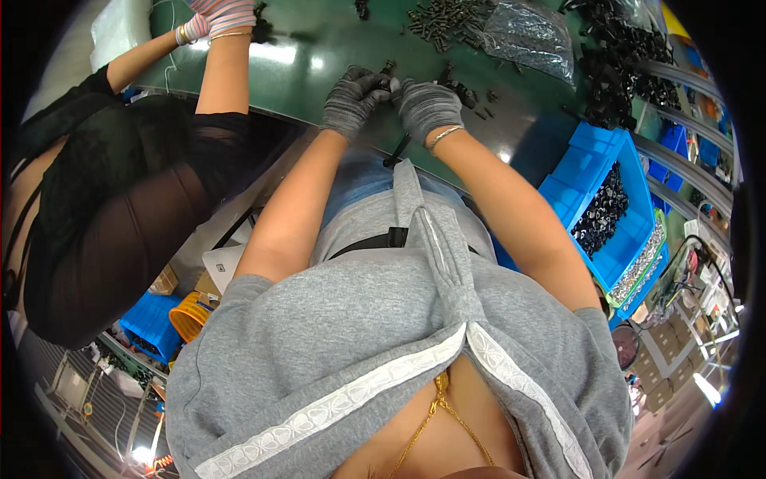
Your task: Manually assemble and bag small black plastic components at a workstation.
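Note:
My left hand (pixel 351 104) and my right hand (pixel 425 105), both in grey striped gloves, meet over the green tabletop (pixel 319 88) near its front edge. The fingers of both are closed around a small dark part with a brass-toned tip (pixel 389 67) poking out beyond the left fingertips. Most of that part is hidden by the gloves, so its exact kind does not show. Just right of my right hand lie a small black part (pixel 461 89) and a few loose dark pins (pixel 488 104).
A pile of small metal fittings (pixel 447 24) and a clear plastic bag (pixel 528 38) lie farther back. Black parts (pixel 614 64) heap up at the right. Blue bins (pixel 586 199) stand by my right arm. At left, a co-worker's striped-gloved hand (pixel 225 14) rests over the table.

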The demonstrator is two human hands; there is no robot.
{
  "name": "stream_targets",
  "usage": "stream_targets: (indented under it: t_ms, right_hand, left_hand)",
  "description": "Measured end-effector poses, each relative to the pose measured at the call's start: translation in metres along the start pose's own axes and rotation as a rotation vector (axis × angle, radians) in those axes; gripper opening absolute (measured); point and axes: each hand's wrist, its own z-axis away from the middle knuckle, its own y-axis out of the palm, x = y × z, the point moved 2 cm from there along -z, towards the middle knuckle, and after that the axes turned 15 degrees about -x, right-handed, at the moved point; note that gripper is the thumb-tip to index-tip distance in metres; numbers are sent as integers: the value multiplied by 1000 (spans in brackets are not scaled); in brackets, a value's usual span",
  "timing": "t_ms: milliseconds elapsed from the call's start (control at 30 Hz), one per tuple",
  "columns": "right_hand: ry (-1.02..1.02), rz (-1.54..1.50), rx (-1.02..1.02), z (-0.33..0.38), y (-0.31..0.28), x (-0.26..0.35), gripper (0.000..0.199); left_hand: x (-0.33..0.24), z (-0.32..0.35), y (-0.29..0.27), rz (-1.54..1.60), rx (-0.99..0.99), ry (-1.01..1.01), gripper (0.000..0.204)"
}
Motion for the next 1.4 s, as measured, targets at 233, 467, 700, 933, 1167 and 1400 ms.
stream_targets:
  t_ms: [233,467,700,933,1167,1400]
  right_hand:
    - [402,-383,-26,3,-43,-33,41]
    - [597,-141,-75,39,9,-76,35]
    - [402,-531,34,-17,15,-18,44]
    - [394,-715,-361,-56,72,-9,66]
    - [618,-418,-682,-106,-72,-149,41]
    - [662,120,-376,-239,-42,-321,64]
  left_hand:
    - [3,-1,-3,-2,-42,15,31]
    - [11,-26,-46,-115,-261,-47,32]
    - [81,-46,-85,9,-453,-253,45]
    - [-48,-31,-64,-295,-761,80,53]
    - [-31,11,16,-404,87,578,49]
    - [-11,8,39,-533,133,469,46]
